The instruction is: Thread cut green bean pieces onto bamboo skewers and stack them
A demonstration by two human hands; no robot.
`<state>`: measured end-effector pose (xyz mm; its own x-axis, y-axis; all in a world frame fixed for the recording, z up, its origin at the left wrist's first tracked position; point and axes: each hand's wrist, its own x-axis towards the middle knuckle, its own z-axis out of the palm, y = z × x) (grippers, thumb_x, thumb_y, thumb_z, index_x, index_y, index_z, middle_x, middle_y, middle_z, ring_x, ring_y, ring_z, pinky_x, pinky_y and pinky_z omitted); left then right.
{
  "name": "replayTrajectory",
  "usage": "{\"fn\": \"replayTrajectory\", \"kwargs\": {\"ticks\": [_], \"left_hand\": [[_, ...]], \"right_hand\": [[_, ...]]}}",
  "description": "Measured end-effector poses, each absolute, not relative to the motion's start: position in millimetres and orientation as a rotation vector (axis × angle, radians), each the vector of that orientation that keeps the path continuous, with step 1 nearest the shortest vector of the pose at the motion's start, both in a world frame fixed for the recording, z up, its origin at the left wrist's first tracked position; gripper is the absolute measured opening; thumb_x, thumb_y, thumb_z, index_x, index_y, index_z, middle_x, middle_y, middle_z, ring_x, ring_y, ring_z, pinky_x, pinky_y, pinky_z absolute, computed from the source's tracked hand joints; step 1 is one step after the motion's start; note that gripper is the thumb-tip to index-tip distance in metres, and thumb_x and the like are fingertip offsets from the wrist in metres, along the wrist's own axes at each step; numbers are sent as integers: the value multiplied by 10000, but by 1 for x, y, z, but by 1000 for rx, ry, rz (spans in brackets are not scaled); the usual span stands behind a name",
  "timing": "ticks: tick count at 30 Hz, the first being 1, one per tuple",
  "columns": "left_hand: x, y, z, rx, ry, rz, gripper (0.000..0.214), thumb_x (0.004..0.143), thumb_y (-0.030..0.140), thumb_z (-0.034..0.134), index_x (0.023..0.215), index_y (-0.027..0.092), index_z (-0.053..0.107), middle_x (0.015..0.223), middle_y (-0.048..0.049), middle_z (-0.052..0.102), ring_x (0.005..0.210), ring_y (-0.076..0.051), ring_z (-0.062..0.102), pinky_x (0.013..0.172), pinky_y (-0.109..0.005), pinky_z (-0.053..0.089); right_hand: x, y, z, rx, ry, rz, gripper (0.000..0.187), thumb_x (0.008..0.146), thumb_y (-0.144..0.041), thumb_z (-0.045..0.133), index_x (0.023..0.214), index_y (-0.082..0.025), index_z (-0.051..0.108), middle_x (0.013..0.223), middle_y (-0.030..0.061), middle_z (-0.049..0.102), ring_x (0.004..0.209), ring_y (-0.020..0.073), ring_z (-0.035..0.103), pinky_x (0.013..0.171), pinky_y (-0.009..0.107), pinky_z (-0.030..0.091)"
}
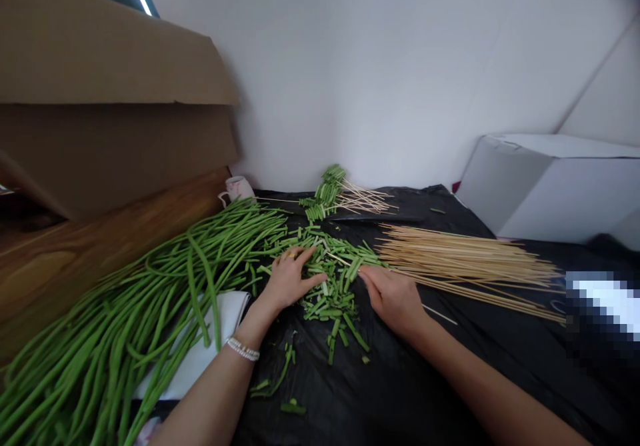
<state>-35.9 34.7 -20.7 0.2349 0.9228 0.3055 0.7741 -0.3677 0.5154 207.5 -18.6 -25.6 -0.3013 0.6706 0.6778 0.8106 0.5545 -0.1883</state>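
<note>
A heap of short cut green bean pieces [334, 279] lies on the black plastic sheet [400, 393] in the middle. My left hand [290, 278] rests on its left side, fingers spread over the pieces, a beaded bracelet on the wrist. On the heap's right side, my right hand [393, 299] has its fingers curled in a pinch around bean pieces, and a thin bamboo skewer [440, 314] pokes out to its right. A wide bundle of bare bamboo skewers [470, 263] lies right of that hand.
A big pile of long uncut green beans [130, 313] fills the left, partly over a white cloth [220, 326]. Finished bean skewers [340, 196] lie at the back by a dark knife [375, 219] and a mug [239, 188]. Cardboard box [110, 99] left, white box [555, 186] right.
</note>
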Motion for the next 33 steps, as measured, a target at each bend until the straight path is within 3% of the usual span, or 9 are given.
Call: {"fn": "replayTrajectory", "kwargs": {"ticks": [4, 11, 16, 22, 26, 33], "left_hand": [[-32, 32, -19, 2415, 1540, 733, 496, 739, 452, 664, 1202, 280, 625, 1113, -96, 557, 1099, -305, 472, 975, -451, 336], [-27, 28, -6, 2297, 1251, 848, 140, 714, 195, 647, 839, 196, 711, 954, -67, 620, 933, -220, 563, 911, -347, 403], [-24, 20, 10, 1979, 992, 832, 165, 750, 301, 675, 845, 187, 747, 945, -81, 686, 878, -207, 608, 816, -290, 445], [-29, 25, 10, 1751, 1168, 972, 301, 816, 422, 590, 842, 172, 754, 868, -75, 697, 675, -165, 570, 543, -238, 412], [-29, 29, 2, 1881, 1173, 984, 167, 746, 324, 688, 799, 178, 750, 832, -69, 691, 757, -181, 595, 706, -269, 449], [-30, 29, -7, 2352, 1242, 836, 122, 723, 271, 706, 830, 252, 763, 886, -53, 664, 851, -206, 571, 799, -305, 412]], "right_hand": [[207, -19, -25, -1179, -2063, -226, 233, 909, -153, 446, 929, -184, 676, 861, 53, 709, 776, 141, 654, 743, 228, 463], [208, -17, -27, -1203, -2056, -250, 234, 916, -171, 445, 932, -193, 677, 850, 45, 711, 744, 131, 649, 712, 218, 460], [212, -14, -27, -1200, -2026, -267, 237, 930, -195, 439, 951, -181, 674, 874, 57, 720, 737, 134, 656, 698, 221, 459], [214, -13, -27, -1172, -2020, -252, 221, 926, -187, 451, 949, -177, 670, 891, 58, 722, 757, 136, 664, 714, 220, 459], [214, -13, -26, -1177, -2012, -264, 223, 930, -193, 449, 944, -175, 670, 905, 61, 723, 762, 139, 666, 715, 223, 457], [213, -14, -26, -1183, -2020, -252, 219, 926, -183, 452, 941, -173, 670, 902, 62, 723, 784, 142, 668, 731, 220, 455]]}}
